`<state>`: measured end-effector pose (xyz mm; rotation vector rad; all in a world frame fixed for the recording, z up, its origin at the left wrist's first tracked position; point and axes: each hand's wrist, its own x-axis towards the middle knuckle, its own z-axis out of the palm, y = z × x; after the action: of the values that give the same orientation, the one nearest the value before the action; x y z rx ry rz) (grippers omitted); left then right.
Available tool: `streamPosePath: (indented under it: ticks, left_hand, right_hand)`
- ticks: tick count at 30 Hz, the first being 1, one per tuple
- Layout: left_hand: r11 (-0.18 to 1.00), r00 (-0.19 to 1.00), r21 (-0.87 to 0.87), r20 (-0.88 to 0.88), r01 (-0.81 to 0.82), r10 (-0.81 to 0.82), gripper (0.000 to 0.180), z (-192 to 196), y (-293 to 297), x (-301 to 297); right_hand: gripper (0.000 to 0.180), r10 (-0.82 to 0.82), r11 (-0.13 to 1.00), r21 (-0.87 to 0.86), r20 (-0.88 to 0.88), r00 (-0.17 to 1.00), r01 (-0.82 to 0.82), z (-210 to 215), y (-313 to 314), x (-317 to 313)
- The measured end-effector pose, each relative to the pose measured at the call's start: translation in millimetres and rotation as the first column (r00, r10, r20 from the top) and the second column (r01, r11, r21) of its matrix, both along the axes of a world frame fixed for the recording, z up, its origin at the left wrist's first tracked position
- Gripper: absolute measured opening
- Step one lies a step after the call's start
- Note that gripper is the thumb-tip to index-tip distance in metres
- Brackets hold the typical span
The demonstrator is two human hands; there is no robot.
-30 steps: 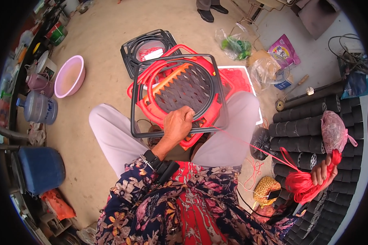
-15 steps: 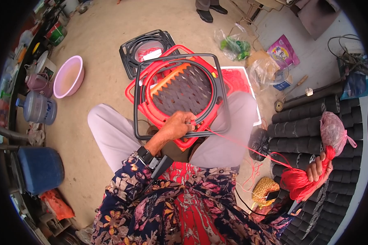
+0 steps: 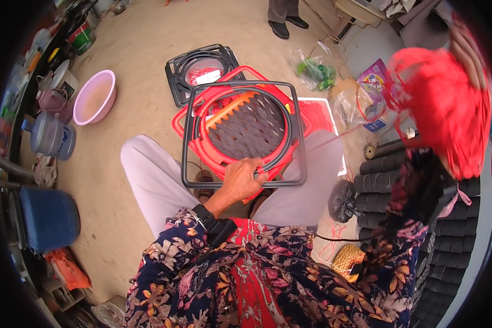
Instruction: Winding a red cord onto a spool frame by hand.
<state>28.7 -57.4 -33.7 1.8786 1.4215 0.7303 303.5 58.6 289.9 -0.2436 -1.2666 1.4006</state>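
My left hand (image 3: 240, 179) is closed on the near side of a black square frame with a round ring (image 3: 187, 136), its fingers wrapped over the ring. The frame lies over my knees, on top of red plastic frames (image 3: 246, 71). Through the ring shows a dark slotted sheet (image 3: 249, 128) with an orange toothed strip (image 3: 227, 112) along one edge. At the far right, my right hand (image 3: 467, 52) is raised, holding a big bundle of red cord (image 3: 443, 104), blurred by motion. A faint red strand runs from the bundle toward the frame.
Beyond the frame lie more black frames (image 3: 175, 82) on the floor. A pink basin (image 3: 112, 98), a water jug (image 3: 54, 139) and a blue bin (image 3: 49, 218) stand left. At right are stacked black rolls (image 3: 377, 202) and a black bag (image 3: 341, 202). A person's shoes (image 3: 280, 29) show at the top.
My right hand has swung up and away with the red cord bundle, from beside the black rolls to the upper right. My left hand has stayed on the frame.
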Motion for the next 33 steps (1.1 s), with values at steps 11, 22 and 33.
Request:
streamPosePath:
  ticks: [11, 22, 33]
  left_hand:
    - [0.987, 1.0, 0.157, 0.005, -0.024, 0.023, 0.033, -16, -11, -11]
    - [0.993, 0.997, 0.093, -0.006, -0.076, 0.077, 0.038, 0, -21, -21]
    - [0.988, 0.996, 0.131, -0.03, -0.081, 0.085, 0.039, 7, -22, -19]
  right_hand:
    - [0.032, -0.399, 0.903, 0.348, 0.464, 0.791, 0.251, -87, 71, -124]
    - [0.025, -0.492, 0.659, 0.407, 0.869, 0.048, -0.632, -276, -4, -110]
    - [0.029, -0.139, 0.739, 0.154, 0.987, 0.076, -0.656, -296, -6, -120]
